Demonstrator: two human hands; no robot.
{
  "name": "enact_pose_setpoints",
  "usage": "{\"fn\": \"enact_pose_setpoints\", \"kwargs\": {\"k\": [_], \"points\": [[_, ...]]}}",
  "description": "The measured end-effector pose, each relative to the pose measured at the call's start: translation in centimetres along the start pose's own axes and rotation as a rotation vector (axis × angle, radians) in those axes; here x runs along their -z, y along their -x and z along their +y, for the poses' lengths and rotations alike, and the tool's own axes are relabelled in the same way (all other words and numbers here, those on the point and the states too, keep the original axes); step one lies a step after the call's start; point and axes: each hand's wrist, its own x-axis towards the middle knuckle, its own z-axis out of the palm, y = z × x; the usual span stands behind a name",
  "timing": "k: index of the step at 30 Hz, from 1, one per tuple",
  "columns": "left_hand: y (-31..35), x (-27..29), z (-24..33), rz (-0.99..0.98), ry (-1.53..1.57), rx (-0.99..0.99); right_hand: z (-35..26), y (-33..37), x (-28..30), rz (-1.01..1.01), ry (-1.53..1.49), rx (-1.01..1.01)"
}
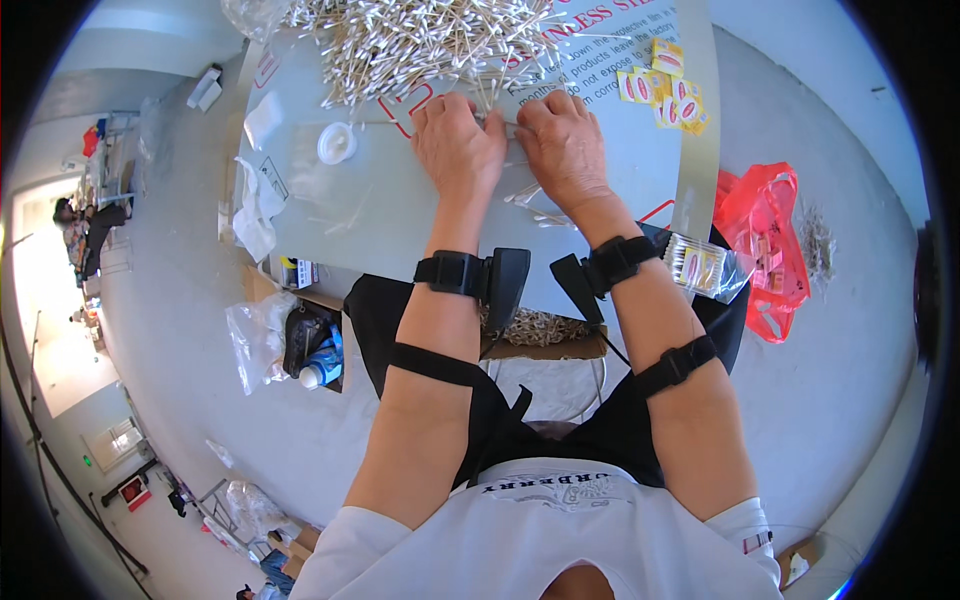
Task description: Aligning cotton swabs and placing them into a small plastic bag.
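Note:
A large heap of cotton swabs [430,45] covers the far part of the table [390,225]. At its near edge my left hand [458,145] has its fingers curled in, with a few swabs showing by the thumb and fingertips. My right hand [567,148] is close beside it, knuckles up and fingers bent inward. What its fingertips pinch is hidden under the hand. Some loose swabs [540,207] lie on the table below the right palm.
Left of my hands stand a round white tub [336,143] and crumpled white tissue [258,210]. Yellow-and-white labels [668,90] lie at the far right. A packed bag of swabs [694,265] rests by my right forearm, near a red plastic bag [765,250]. Below the table is a box of swabs [550,350].

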Motion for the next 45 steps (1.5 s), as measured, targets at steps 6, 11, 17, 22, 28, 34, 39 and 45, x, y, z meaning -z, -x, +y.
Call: {"fn": "enact_pose_setpoints", "kwargs": {"k": [6,11,17,22,28,34,39,45], "points": [[-2.2,0.2,-2.0,-0.142,0.052,0.087,0.1,1.1,0.0,-0.027,0.004,0.057],[-2.6,1.3,-3.1,-0.197,0.142,0.080,0.4,3.7,2.3,-0.082,-0.142,0.103],[-2.1,2.0,-3.8,-0.254,0.203,0.144,0.0,7.0,4.0,-0.061,-0.208,0.108],[-2.3,1.6,-3.1,-0.209,0.129,0.101,-0.2,7.5,4.4,-0.130,-0.135,0.106],[-3.9,2.1,-2.6,-0.333,0.147,0.036,-0.3,7.5,4.4,-0.143,-0.132,0.103],[-3.1,2.4,-2.3,-0.446,-0.052,0.031,-0.3,7.4,4.4,-0.135,-0.131,0.105],[-1.0,2.3,-3.2,-0.178,0.027,0.018,-0.3,7.4,4.3,-0.120,-0.149,0.113],[-1.0,2.5,-2.9,-0.187,0.354,0.069,-0.4,7.4,4.3,-0.120,-0.148,0.110]]}}
